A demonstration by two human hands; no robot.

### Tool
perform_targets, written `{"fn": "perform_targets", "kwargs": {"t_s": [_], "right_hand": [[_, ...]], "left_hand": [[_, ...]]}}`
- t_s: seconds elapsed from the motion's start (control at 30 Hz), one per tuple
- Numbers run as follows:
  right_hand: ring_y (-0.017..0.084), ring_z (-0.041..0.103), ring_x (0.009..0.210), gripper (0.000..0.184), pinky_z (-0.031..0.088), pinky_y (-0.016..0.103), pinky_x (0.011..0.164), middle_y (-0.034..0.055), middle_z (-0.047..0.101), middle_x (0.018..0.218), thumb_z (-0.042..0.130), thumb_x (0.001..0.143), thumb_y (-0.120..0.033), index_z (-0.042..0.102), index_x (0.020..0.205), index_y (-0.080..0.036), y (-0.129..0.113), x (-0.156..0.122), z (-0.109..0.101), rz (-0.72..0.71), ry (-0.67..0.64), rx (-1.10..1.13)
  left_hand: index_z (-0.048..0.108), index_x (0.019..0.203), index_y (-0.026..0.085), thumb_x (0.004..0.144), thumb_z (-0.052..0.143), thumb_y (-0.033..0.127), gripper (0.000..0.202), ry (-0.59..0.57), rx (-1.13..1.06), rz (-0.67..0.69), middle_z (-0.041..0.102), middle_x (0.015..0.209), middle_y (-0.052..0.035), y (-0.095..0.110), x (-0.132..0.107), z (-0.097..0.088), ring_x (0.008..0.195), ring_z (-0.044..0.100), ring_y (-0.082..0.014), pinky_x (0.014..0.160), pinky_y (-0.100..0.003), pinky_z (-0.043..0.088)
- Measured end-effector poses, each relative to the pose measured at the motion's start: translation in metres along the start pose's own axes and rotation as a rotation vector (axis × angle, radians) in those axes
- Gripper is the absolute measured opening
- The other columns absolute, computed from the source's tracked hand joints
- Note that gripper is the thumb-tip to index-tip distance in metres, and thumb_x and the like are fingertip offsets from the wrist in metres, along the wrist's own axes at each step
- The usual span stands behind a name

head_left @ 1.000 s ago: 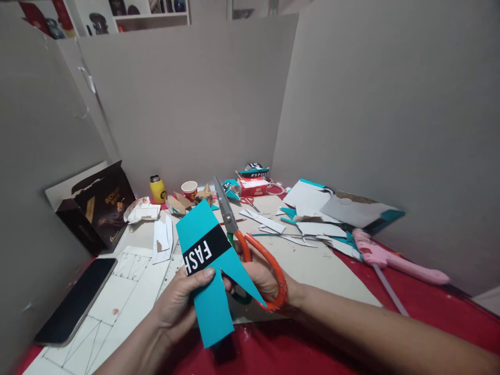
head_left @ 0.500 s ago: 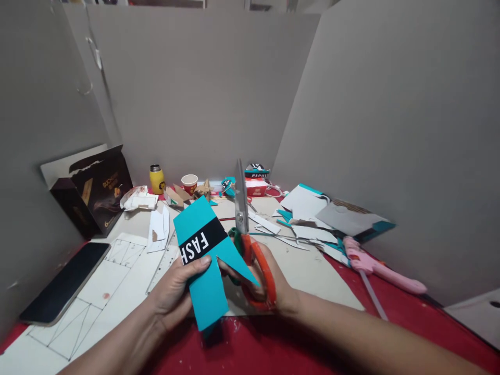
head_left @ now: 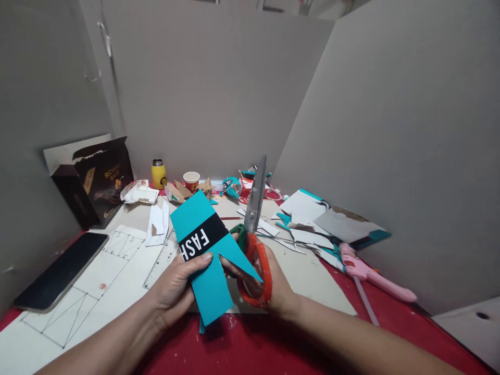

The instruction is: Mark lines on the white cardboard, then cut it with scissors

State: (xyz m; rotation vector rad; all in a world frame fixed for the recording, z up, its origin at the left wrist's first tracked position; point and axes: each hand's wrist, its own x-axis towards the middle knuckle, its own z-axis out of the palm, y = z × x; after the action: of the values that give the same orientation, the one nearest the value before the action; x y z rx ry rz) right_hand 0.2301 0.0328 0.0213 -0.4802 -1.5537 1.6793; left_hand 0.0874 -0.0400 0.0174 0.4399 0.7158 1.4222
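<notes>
A teal piece of cardboard (head_left: 213,291) with a black band lettered "FASH" is pinched in my left hand (head_left: 177,289), thumb on its printed face. A slit splits the card's lower right part, leaving a pointed flap. My right hand (head_left: 279,286) is closed round the orange and green handles of a pair of scissors (head_left: 257,200). Their blades point upward, close together and away from the card. Some right-hand fingers reach behind the flap, partly hidden by it; whether they grip the card, I cannot tell.
A phone (head_left: 60,271) lies on a sheet with drawn lines (head_left: 84,281), near a clear ruler (head_left: 158,263). Behind stand a dark box (head_left: 101,182), a yellow bottle (head_left: 159,175) and a paper cup (head_left: 191,180). Cardboard scraps (head_left: 310,237) and a pink glue gun (head_left: 377,276) lie right.
The scissors have tilted to the right, and the card has turned slightly with its lower end moving right. Both hands keep their holds. The camera view has shifted a little.
</notes>
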Motion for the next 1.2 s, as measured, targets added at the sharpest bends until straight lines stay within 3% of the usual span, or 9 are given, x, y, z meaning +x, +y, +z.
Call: {"fn": "perform_targets", "kwargs": {"t_s": [0.33,0.57,0.73,0.87,1.03,1.2], "right_hand": [[0.017,0.064,0.060,0.046,0.051,0.030,0.058,-0.0036,0.064,0.068,0.087,0.064,-0.036,0.052,0.091,-0.024,0.007,0.002,-0.005,0.032,-0.039,0.139],[0.019,0.067,0.071,0.046,0.053,0.031,0.066,-0.0018,0.066,0.072,0.090,0.058,-0.036,0.054,0.083,-0.023,-0.002,0.005,-0.002,0.026,0.075,0.040],[0.019,0.066,0.062,0.045,0.053,0.032,0.060,-0.0038,0.063,0.063,0.089,0.061,-0.039,0.052,0.082,-0.024,0.002,0.007,-0.004,0.006,-0.034,0.126],[0.016,0.064,0.059,0.043,0.051,0.028,0.058,-0.0046,0.062,0.062,0.088,0.064,-0.038,0.052,0.082,-0.023,0.002,0.006,-0.005,-0.013,-0.071,0.117],[0.011,0.060,0.056,0.035,0.049,0.024,0.056,-0.0043,0.061,0.067,0.083,0.071,-0.031,0.053,0.085,-0.020,0.003,0.006,-0.007,0.007,-0.027,-0.052],[0.010,0.056,0.051,0.036,0.049,0.024,0.050,-0.0075,0.057,0.062,0.081,0.071,-0.033,0.051,0.086,-0.021,0.009,0.012,-0.011,0.069,0.089,-0.021]], "left_hand": [[0.059,0.128,0.008,0.082,0.071,0.012,0.048,0.002,0.006,-0.041,0.075,0.105,-0.0183,-0.002,0.004,-0.005,0.089,0.074,-0.0267,0.091,-0.042,0.055],[0.051,0.139,0.015,0.083,0.067,0.009,0.059,-0.152,-0.049,-0.033,0.070,0.122,-0.0155,0.003,0.003,-0.004,0.104,0.070,-0.0275,0.101,-0.044,0.049],[0.054,0.134,0.010,0.081,0.069,0.010,0.055,-0.097,-0.019,-0.028,0.074,0.112,-0.0167,0.002,0.004,-0.005,0.099,0.072,-0.0280,0.100,-0.046,0.049],[0.064,0.119,0.011,0.079,0.072,0.011,0.041,-0.058,-0.015,0.011,0.075,0.106,-0.0147,0.004,0.004,-0.005,0.092,0.073,-0.0259,0.097,-0.045,0.052],[0.069,0.089,0.010,0.071,0.079,0.014,0.021,0.057,-0.044,0.070,0.078,0.091,-0.0139,0.018,0.003,-0.003,0.073,0.074,-0.0253,0.087,-0.046,0.057],[0.068,0.100,0.011,0.069,0.081,0.012,0.033,0.043,-0.004,0.090,0.077,0.095,-0.0135,0.028,0.001,-0.002,0.083,0.074,-0.0277,0.084,-0.042,0.058]]}}
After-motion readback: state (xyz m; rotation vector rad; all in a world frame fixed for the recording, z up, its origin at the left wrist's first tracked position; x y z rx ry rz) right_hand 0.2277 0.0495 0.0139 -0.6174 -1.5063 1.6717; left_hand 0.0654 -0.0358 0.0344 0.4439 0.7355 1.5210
